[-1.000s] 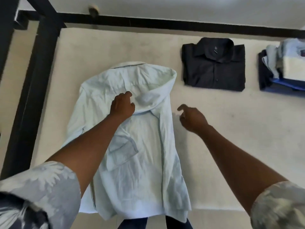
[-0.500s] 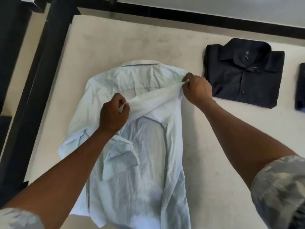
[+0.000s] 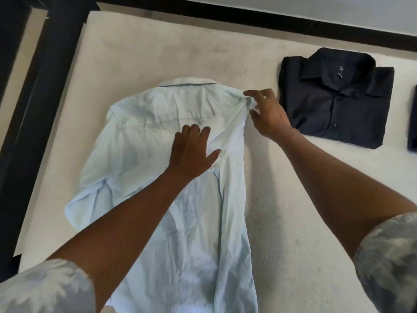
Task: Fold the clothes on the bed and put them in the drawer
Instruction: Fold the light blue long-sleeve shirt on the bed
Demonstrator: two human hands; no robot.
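Pale-blue shirt [image 3: 140,154] on the bed [image 3: 158,53] is pinned flat by the left hand [image 3: 191,152], fingers spread, apparently anchoring it while the right hand [image 3: 268,116], fingers loosely apart, touches its shoulder.

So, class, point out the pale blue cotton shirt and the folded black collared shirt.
Pale blue cotton shirt [image 3: 135,154]: head view, crumpled chest fabric.
Folded black collared shirt [image 3: 327,109]: head view, front below the collar.

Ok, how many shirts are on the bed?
2: a light blue shirt spread out centrally, a folded black shirt right of it. A dark piece at the right edge may be another.
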